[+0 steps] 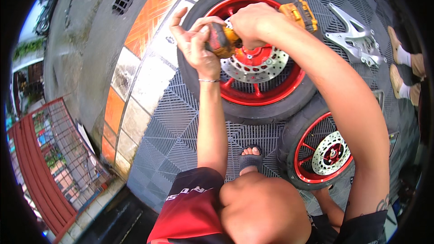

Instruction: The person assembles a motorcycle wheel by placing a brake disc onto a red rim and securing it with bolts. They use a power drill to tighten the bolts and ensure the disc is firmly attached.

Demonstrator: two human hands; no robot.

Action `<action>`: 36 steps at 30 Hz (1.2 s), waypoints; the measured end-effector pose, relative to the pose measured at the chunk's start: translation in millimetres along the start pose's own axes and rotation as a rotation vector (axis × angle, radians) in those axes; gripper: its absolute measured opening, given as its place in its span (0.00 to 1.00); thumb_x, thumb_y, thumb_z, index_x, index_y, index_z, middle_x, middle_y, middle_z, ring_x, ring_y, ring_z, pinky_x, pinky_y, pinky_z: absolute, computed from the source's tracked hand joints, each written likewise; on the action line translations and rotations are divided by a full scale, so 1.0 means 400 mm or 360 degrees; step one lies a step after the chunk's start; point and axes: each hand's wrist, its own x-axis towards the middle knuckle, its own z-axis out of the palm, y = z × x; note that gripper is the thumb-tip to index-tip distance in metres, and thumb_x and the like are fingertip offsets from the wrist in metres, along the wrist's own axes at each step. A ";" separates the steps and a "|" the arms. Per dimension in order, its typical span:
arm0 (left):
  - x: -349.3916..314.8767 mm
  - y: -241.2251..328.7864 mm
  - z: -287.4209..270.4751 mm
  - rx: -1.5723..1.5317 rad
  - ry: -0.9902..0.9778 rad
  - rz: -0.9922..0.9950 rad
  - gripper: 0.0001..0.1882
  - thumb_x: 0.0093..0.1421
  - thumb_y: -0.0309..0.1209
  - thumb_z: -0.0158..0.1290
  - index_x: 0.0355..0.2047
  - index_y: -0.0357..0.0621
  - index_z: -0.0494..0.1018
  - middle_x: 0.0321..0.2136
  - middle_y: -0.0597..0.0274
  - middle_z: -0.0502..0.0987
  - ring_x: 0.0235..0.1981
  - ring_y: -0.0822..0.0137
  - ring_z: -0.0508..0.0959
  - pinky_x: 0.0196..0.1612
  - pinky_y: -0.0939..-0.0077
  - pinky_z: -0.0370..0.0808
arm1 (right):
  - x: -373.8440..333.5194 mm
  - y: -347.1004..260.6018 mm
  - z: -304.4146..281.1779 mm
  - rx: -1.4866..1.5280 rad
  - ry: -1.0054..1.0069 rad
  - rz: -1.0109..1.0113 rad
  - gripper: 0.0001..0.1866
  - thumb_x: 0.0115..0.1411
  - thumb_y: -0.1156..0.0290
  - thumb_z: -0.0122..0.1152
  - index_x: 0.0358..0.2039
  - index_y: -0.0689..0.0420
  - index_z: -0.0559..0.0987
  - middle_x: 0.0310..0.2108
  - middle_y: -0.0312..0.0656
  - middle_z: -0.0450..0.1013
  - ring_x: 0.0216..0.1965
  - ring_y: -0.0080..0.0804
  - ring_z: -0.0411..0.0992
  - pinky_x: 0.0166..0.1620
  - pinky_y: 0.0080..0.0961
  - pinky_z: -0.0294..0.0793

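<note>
A yellow-and-black cordless drill (222, 40) lies across the upper wheel (253, 101), which has a black tyre, red rim and a drilled silver brake disc (253, 74). My right hand (255, 23) is wrapped round the drill's handle, and its yellow battery end (298, 14) sticks out past my wrist. Beside the drill's red-and-black head is my left hand (197, 45). Its fingers are stretched and spread, with the thumb close to the drill head; whether they touch I cannot tell. The drill's tip is hidden, so what it meets does not show.
A second red-rimmed wheel (302, 171) lies at the lower right, under my right arm. Past the upper wheel is a silver metal bracket (355, 38). Another person's shoes (397, 81) stand at the right edge. Grey slatted tiles (167, 140) cover the floor; my sandalled foot (251, 156) is below.
</note>
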 end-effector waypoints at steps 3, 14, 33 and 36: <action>0.003 -0.004 0.006 -0.0035 -0.0002 -0.0052 0.33 0.59 0.31 0.47 0.64 0.36 0.54 0.36 0.31 0.81 0.38 0.53 0.82 0.52 0.63 0.78 | 0.009 0.009 0.021 0.0052 0.0082 0.0029 0.21 0.52 0.68 0.73 0.49 0.49 0.87 0.49 0.41 0.84 0.52 0.37 0.82 0.51 0.38 0.83; -0.206 -0.172 -0.011 -0.0233 0.0714 -0.0561 0.39 0.72 0.59 0.32 0.71 0.44 0.63 0.61 0.49 0.74 0.59 0.53 0.77 0.59 0.54 0.78 | 0.087 -0.007 0.128 0.0216 0.0267 0.0126 0.17 0.62 0.57 0.66 0.50 0.43 0.87 0.52 0.36 0.83 0.52 0.35 0.80 0.49 0.40 0.81; -0.218 0.247 0.276 0.0944 -0.1353 0.0019 0.57 0.62 0.53 0.63 0.77 0.35 0.45 0.75 0.46 0.53 0.72 0.53 0.62 0.69 0.55 0.66 | -0.637 0.211 0.383 0.1906 0.0820 -0.0573 0.30 0.54 0.62 0.74 0.57 0.60 0.80 0.53 0.48 0.81 0.54 0.39 0.79 0.59 0.36 0.77; -0.330 0.203 0.479 0.1106 -0.1958 0.0133 0.58 0.60 0.46 0.66 0.76 0.31 0.42 0.75 0.36 0.49 0.74 0.45 0.57 0.72 0.53 0.60 | -0.800 0.305 0.608 0.2126 0.0995 -0.0620 0.32 0.56 0.67 0.74 0.61 0.57 0.77 0.56 0.45 0.80 0.58 0.37 0.77 0.64 0.36 0.74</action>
